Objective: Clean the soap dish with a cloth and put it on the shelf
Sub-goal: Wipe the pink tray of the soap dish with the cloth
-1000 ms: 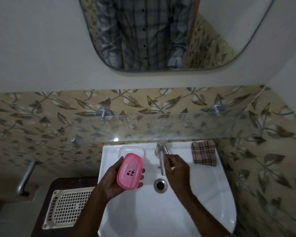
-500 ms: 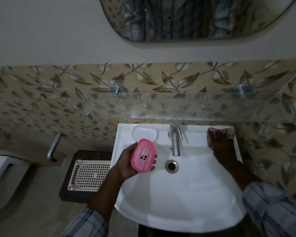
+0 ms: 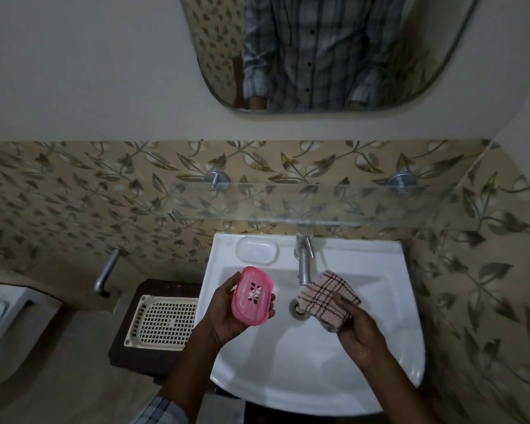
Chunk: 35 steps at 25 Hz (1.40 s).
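Observation:
A pink plastic soap dish [image 3: 252, 296] with drain slots lies in my left hand [image 3: 231, 316], held over the left part of the white sink [image 3: 303, 371]. My right hand [image 3: 360, 332] grips a folded beige checked cloth [image 3: 328, 298] above the drain, a short gap to the right of the dish. A glass shelf [image 3: 288, 203] on two metal pegs runs along the tiled wall above the sink and carries nothing.
A chrome tap [image 3: 303, 258] stands at the back of the sink, just behind the cloth. A moulded soap recess [image 3: 257, 250] lies left of it. A cream perforated tray [image 3: 162, 321] rests on a dark stand to the left. A mirror [image 3: 328, 50] hangs above.
My right hand left the tap, reached the cloth at the sink's back right corner, picked it up and carried it over the drain. The left hand kept holding the soap dish.

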Available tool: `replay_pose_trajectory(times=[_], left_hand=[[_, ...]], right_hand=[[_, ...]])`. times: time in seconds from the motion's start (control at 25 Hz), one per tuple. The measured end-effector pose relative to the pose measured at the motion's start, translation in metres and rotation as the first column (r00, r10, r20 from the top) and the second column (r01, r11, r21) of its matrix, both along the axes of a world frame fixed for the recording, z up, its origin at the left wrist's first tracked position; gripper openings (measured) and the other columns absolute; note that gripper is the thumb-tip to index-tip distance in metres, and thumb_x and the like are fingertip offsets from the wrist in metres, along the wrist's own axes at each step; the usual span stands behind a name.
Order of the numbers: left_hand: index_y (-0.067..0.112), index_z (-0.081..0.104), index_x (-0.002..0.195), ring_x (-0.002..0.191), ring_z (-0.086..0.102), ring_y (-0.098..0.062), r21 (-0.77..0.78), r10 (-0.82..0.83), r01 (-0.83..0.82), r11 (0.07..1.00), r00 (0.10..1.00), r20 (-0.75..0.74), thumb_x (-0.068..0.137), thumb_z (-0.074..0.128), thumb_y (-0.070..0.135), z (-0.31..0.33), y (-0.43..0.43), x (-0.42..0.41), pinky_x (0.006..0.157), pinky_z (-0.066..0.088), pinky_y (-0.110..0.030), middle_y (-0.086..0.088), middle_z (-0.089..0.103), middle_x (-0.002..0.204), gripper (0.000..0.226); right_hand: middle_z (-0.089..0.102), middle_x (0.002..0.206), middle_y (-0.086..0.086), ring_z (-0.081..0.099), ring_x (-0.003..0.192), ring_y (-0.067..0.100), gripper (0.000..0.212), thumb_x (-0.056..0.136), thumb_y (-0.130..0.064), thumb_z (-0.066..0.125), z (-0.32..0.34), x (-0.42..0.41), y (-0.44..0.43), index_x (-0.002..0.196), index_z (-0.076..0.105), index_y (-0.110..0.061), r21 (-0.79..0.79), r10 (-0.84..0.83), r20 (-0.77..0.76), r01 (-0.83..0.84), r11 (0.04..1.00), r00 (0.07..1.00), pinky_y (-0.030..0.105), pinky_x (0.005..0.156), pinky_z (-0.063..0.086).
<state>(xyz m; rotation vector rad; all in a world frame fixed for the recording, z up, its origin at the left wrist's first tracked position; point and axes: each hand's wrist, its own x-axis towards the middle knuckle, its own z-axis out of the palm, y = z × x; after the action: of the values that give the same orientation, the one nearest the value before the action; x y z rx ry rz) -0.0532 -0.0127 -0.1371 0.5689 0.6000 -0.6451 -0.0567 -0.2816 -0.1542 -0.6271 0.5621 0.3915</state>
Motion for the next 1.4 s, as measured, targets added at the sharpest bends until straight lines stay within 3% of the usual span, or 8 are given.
replay_pose_trajectory(times=[0.2, 0.44, 0.6, 0.72, 0.88, 0.92, 1.04, 1.4], left_hand=[[-0.010, 0.070, 0.111, 0.095, 0.062, -0.043, 0.044, -0.019, 0.020, 0.999, 1.000, -0.021, 0.082, 0.061, 0.050, 0.005, -0.015, 0.002, 0.089, 0.053, -0.054, -0.030, 0.064, 0.112, 0.067], [-0.008, 0.073, 0.104, 0.089, 0.062, -0.044, 0.096, 0.038, -0.031, 0.995, 0.997, -0.069, 0.081, 0.065, 0.047, 0.005, -0.030, -0.003, 0.085, 0.055, -0.055, -0.029, 0.067, 0.105, 0.061], [-0.008, 0.066, 0.117, 0.095, 0.060, -0.043, 0.067, 0.021, -0.016, 0.998, 0.997, -0.076, 0.082, 0.064, 0.043, 0.015, -0.036, 0.000, 0.089, 0.051, -0.053, -0.030, 0.063, 0.110, 0.061], [-0.008, 0.063, 0.121, 0.098, 0.060, -0.044, 0.076, -0.020, 0.026, 0.997, 0.997, -0.078, 0.090, 0.056, 0.043, 0.023, -0.039, 0.008, 0.090, 0.050, -0.053, -0.032, 0.062, 0.113, 0.060], [-0.004, 0.070, 0.114, 0.098, 0.063, -0.039, 0.131, -0.073, 0.077, 0.988, 0.997, -0.041, 0.085, 0.059, 0.038, 0.034, -0.038, 0.021, 0.090, 0.052, -0.049, -0.026, 0.067, 0.113, 0.052], [-0.002, 0.070, 0.114, 0.097, 0.063, -0.037, 0.150, -0.096, 0.099, 0.984, 0.995, -0.031, 0.084, 0.061, 0.039, 0.037, -0.037, 0.024, 0.089, 0.052, -0.047, -0.024, 0.067, 0.112, 0.052], [-0.002, 0.071, 0.110, 0.094, 0.064, -0.038, 0.158, -0.108, 0.111, 0.981, 0.994, -0.027, 0.080, 0.064, 0.037, 0.042, -0.034, 0.026, 0.086, 0.053, -0.048, -0.024, 0.069, 0.108, 0.050], [0.000, 0.070, 0.110, 0.092, 0.067, -0.035, 0.155, -0.026, 0.031, 0.987, 0.999, -0.035, 0.089, 0.056, 0.042, 0.038, -0.032, 0.022, 0.084, 0.054, -0.042, -0.022, 0.071, 0.103, 0.050]], right_hand=[[0.062, 0.126, 0.028, 0.059, 0.115, 0.046, 0.046, 0.085, -0.005, 0.046, 0.014, 0.006, -0.008, 0.128, 0.059, -0.014, 0.137, -0.036, 0.027, 0.032, 0.990, 0.999, 0.068, 0.100, 0.040], [0.056, 0.135, 0.028, 0.056, 0.123, 0.042, 0.041, 0.095, -0.006, 0.052, 0.014, 0.014, -0.022, 0.136, 0.054, -0.007, 0.116, -0.008, 0.056, 0.001, 0.993, 0.998, 0.057, 0.090, 0.053], [0.070, 0.114, 0.026, 0.070, 0.103, 0.040, 0.041, 0.086, 0.007, 0.058, 0.020, 0.017, -0.020, 0.125, 0.063, -0.006, -0.158, 0.137, 0.194, -0.107, 0.982, 0.971, 0.050, 0.078, 0.060], [0.073, 0.116, 0.011, 0.069, 0.109, 0.030, 0.030, 0.093, 0.003, 0.059, 0.027, 0.022, -0.009, 0.119, 0.067, -0.009, -0.627, 0.392, 0.487, -0.001, 0.779, 0.781, 0.052, 0.095, 0.054], [0.067, 0.124, 0.000, 0.059, 0.122, 0.015, 0.024, 0.096, -0.027, 0.062, 0.024, 0.016, 0.019, 0.118, 0.067, -0.020, -0.724, 0.802, 0.595, 0.475, 0.501, 0.061, 0.040, 0.107, 0.046], [0.068, 0.121, 0.006, 0.057, 0.121, 0.016, 0.024, 0.092, -0.024, 0.068, 0.021, 0.019, 0.022, 0.115, 0.069, -0.017, -0.690, 0.841, 0.540, 0.575, 0.440, 0.004, 0.041, 0.103, 0.048], [0.071, 0.108, 0.013, 0.058, 0.110, 0.020, 0.032, 0.074, 0.001, 0.080, 0.020, 0.032, 0.026, 0.104, 0.074, -0.007, -0.696, 0.849, 0.515, 0.634, 0.337, 0.114, 0.044, 0.089, 0.054], [0.073, 0.110, 0.011, 0.068, 0.104, 0.026, 0.032, 0.077, 0.000, 0.075, 0.031, 0.020, 0.039, 0.108, 0.074, -0.007, -0.695, 0.923, 0.380, 0.638, 0.331, -0.064, 0.040, 0.094, 0.053]])
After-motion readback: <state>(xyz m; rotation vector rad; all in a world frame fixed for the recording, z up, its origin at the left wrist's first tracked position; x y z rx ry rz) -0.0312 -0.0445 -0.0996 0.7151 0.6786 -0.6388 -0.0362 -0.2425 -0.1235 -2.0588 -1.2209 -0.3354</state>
